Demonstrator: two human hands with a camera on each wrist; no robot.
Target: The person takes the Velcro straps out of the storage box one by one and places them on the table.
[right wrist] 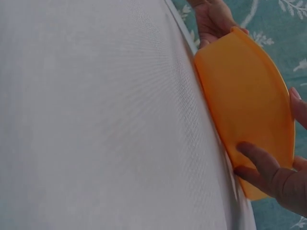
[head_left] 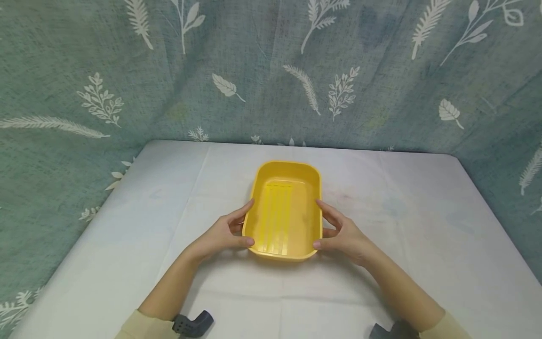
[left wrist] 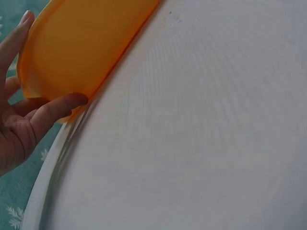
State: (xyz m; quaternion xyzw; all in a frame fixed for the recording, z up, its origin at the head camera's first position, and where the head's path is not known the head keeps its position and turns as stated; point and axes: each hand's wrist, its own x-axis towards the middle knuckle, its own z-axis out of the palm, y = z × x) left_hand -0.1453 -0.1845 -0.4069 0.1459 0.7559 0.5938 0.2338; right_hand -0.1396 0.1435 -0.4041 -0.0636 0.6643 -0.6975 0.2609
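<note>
A yellow plastic tray (head_left: 306, 212) with raised walls and rounded corners is at the middle of the table. Brighter yellow stripes run along the left part of its floor; I cannot tell whether these are ribs or marks. My left hand (head_left: 220, 235) grips the left wall, thumb at the near corner of the rim. On the opposite side my right hand (head_left: 345, 235) holds the right wall in the same way. Both wrist views show the tray's outer side looking orange, with fingers of the left hand (left wrist: 24, 124) and right hand (right wrist: 283, 184) against it.
A white cloth (head_left: 228, 301) covers the table, with faint creases. Behind and beside the table hangs a green-blue curtain (head_left: 262, 94) with white leaf prints. Dark devices, such as the left wrist one (head_left: 192, 325), sit at both sleeve cuffs.
</note>
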